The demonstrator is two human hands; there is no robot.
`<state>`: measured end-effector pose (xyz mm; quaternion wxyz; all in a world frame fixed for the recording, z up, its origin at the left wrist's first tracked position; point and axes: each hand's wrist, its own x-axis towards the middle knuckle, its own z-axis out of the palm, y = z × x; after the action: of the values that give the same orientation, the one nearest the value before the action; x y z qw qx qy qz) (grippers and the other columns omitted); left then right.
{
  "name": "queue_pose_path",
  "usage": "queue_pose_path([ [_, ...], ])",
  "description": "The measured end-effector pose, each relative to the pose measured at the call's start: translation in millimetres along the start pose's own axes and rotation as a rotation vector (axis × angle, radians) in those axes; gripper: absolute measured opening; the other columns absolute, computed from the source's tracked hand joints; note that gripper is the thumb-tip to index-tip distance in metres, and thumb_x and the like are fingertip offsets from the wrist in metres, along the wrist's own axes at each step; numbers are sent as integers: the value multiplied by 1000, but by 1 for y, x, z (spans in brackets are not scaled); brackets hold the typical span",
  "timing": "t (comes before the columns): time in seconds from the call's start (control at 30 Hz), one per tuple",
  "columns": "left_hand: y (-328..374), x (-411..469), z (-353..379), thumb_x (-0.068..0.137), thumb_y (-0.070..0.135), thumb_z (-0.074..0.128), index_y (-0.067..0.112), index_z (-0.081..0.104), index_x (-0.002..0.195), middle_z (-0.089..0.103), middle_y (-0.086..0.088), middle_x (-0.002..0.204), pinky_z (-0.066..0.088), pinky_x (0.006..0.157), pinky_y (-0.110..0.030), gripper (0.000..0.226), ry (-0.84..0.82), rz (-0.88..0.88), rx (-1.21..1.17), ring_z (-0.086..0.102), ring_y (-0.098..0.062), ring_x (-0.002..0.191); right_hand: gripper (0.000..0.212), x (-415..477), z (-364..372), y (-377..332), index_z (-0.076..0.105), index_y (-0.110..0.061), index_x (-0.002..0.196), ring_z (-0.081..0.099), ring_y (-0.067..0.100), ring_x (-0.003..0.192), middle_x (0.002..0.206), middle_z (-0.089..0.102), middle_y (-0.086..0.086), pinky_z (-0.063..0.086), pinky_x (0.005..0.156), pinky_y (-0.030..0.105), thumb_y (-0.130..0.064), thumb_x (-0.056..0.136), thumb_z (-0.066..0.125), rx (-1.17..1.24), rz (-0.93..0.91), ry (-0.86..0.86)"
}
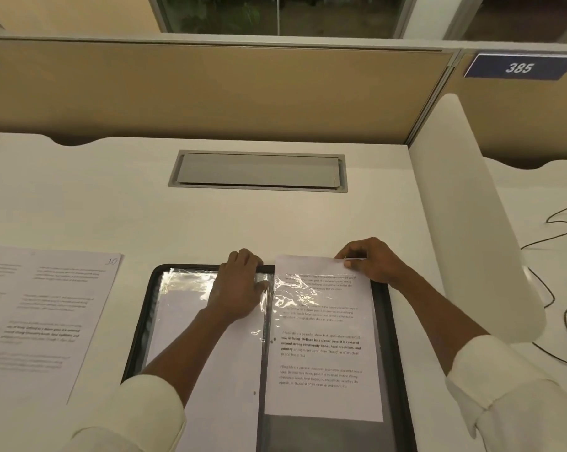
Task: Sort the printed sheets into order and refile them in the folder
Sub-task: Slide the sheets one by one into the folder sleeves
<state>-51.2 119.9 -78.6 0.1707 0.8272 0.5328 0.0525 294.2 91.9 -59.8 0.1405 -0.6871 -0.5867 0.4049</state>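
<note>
— What is the right hand (pixel 371 262) doing?
— Pinching the top edge of a white printed sheet (pixel 321 353). The sheet lies on the right half of the open black plastic folder (pixel 389 337), its top edge past the rim.
— And the left hand (pixel 239 288)?
— Palm on the clear glossy sleeve (pixel 184 288), fingers curled over the folder's top edge.
— Further out?
— A pile of printed pages (pixel 47 314), the top one marked 10, on the white desk (pixel 243 220) to the left.
</note>
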Motion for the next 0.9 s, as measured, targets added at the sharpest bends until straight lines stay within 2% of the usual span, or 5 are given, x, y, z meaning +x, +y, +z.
queue_pose_path([
  [0.2, -2, -27, -1, 93, 43, 73, 18, 61, 127, 54, 3, 126, 45, 96, -39, 43, 5, 48, 35, 52, -24, 118, 12, -17, 13, -13, 81, -29, 105, 71, 12, 94, 97, 77, -9, 58, 87, 39, -28, 93, 79, -66, -8, -44],
  [0.27, 0, -38, 2, 97, 49, 68, 16, 57, 134, 53, 1, 136, 42, 107, -40, 51, 1, 64, 56, 49, -25, 129, 30, -17, 15, -24, 78, -27, 109, 67, 11, 92, 99, 72, -10, 53, 86, 34, -44, 85, 86, -140, -11, -70],
  [0.4, 6, -72, 20, 109, 56, 41, 8, 24, 165, 9, -14, 176, 11, 133, -45, 76, -29, -6, 61, 1, -30, 164, 55, -12, 24, -52, 70, -31, 111, 61, 8, 91, 98, 66, -15, 44, 91, 36, -63, 70, 90, -358, -61, -78],
  [0.6, 13, -136, 39, 110, 64, 25, 12, -5, 168, -23, -8, 174, 2, 133, -46, 83, 3, -46, 36, -23, -22, 161, 59, -2, 53, -84, 65, -31, 112, 64, 16, 92, 100, 68, -11, 54, 83, 39, -47, 65, 96, -341, -115, -140],
  [0.9, 7, -182, 47, 107, 66, 31, 17, 0, 169, -13, -3, 177, 12, 133, -48, 85, 59, -58, -59, -9, -21, 164, 43, 7, 63, -94, 66, -28, 107, 59, 12, 87, 91, 68, -11, 47, 79, 36, -31, 74, 94, -392, -163, -156],
])
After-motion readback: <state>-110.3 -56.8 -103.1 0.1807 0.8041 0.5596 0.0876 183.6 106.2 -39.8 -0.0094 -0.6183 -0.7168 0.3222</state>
